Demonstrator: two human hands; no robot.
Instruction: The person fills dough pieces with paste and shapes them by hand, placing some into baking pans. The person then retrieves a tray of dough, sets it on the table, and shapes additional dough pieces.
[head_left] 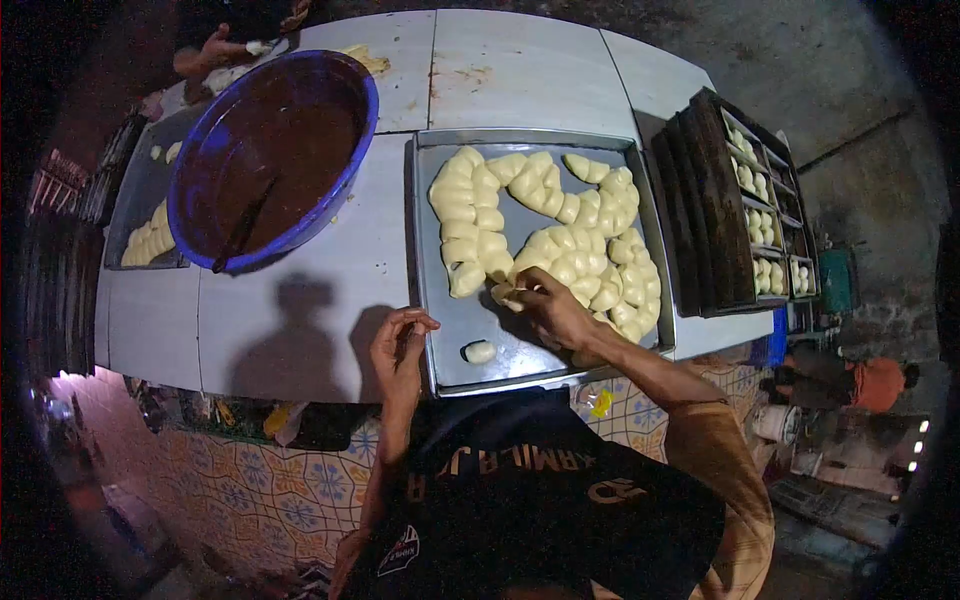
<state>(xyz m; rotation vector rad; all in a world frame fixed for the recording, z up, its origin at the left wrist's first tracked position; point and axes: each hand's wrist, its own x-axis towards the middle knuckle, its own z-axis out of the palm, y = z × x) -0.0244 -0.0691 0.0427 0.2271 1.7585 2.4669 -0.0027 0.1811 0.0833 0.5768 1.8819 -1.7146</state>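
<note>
On the white tiled table lies a metal tray (430, 345) with rows of smooth, pale yellow dough balls (565, 250) pressed against one another. My right hand (553, 312) reaches over the tray, its fingers closed on a dough piece (507, 296) at the near end of the left-hand row. Part of that piece is hidden by the fingers. A single dough ball (480, 352) sits apart near the tray's front edge. My left hand (400, 350) hovers beside the tray's left rim, fingers loosely bent and thumb apart, with nothing visible in it.
A large blue basin (365, 100) of dark brown filling, with a dark stick-like utensil (245, 225), stands left. Behind it, a second tray (120, 240) holds dough. Stacked dark trays (700, 210) with dough pieces stand right. Another person's hand (215, 52) shows beyond the basin.
</note>
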